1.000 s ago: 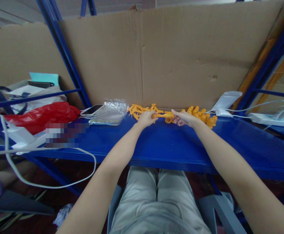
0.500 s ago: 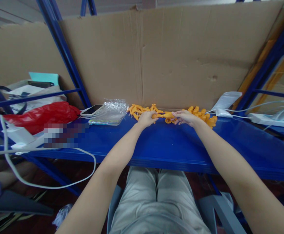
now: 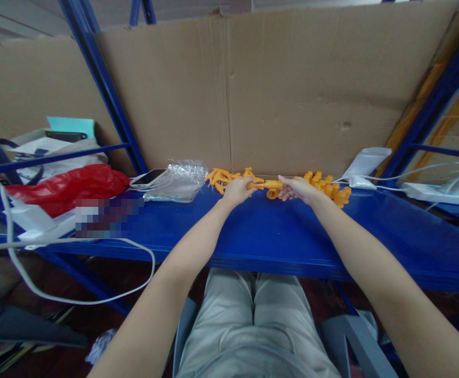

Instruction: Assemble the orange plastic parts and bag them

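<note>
Both my arms reach forward over a blue metal shelf (image 3: 277, 236). My left hand (image 3: 236, 191) is closed round the left end of an orange plastic piece (image 3: 269, 185). My right hand (image 3: 298, 189) is closed on its right end, so the piece spans the gap between my hands. Just under it lies a small orange ring (image 3: 271, 195). A pile of thin orange parts (image 3: 221, 177) lies left of my hands by the cardboard. A heap of chunkier orange parts (image 3: 327, 188) lies right of my right hand.
A cardboard sheet (image 3: 284, 89) backs the shelf. A phone (image 3: 149, 177) and a clear plastic bag (image 3: 178, 181) lie to the left, with a red bag (image 3: 70, 186) and a white cable (image 3: 80, 299) beyond. A white pouch (image 3: 365, 160) and a power strip (image 3: 442, 191) lie at the right.
Both hands have shifted slightly while gripping the orange piece; the right hand's fingers have closed in on its end. Nothing else has moved.
</note>
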{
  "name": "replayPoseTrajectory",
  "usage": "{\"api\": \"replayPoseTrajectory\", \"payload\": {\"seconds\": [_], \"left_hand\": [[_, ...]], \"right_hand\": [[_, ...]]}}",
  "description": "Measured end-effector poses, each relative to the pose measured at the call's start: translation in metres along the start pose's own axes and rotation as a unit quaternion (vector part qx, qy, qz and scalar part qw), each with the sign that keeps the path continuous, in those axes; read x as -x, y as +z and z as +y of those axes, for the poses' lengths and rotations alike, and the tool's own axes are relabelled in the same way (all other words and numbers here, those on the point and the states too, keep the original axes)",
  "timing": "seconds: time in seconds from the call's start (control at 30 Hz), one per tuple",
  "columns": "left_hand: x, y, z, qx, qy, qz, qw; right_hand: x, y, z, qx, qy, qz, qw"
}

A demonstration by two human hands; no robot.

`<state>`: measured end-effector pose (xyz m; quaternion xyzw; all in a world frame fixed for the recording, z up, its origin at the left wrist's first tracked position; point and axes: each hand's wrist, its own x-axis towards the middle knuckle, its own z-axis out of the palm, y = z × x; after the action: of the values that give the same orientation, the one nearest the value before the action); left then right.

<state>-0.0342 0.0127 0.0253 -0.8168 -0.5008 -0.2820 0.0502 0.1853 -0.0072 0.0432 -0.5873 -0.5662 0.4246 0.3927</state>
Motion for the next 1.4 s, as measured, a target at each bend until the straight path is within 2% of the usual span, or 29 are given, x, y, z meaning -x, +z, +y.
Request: {"api": "replayPoseTrajectory", "payload": {"seconds": [0.17,0.53,0.8,1.13,1.4], "left_hand": [[0.0,0.0,-0.001,-0.006,0.014,0.002,1.0],[0.0,0.003,-0.003,0.012,0.002,-0.005,1.0],[-0.001,0.002,-0.005,0.021,0.003,-0.004,1.0],[-0.004,0.008,-0.012,0.03,0.022,0.016,0.999],[-0.005,0.01,-0.017,0.025,0.02,0.022,0.999]], "right_hand": [[-0.004,0.004,0.002,0.009,0.037,0.008,0.999],[0.0,0.005,0.001,0.012,0.044,-0.022,0.999],[0.008,0.008,-0.006,0.003,0.067,-0.009,0.998],[0.005,0.01,-0.004,0.009,0.07,-0.018,0.997],[0.004,0.008,-0.005,-0.045,0.073,-0.043,0.995]]}}
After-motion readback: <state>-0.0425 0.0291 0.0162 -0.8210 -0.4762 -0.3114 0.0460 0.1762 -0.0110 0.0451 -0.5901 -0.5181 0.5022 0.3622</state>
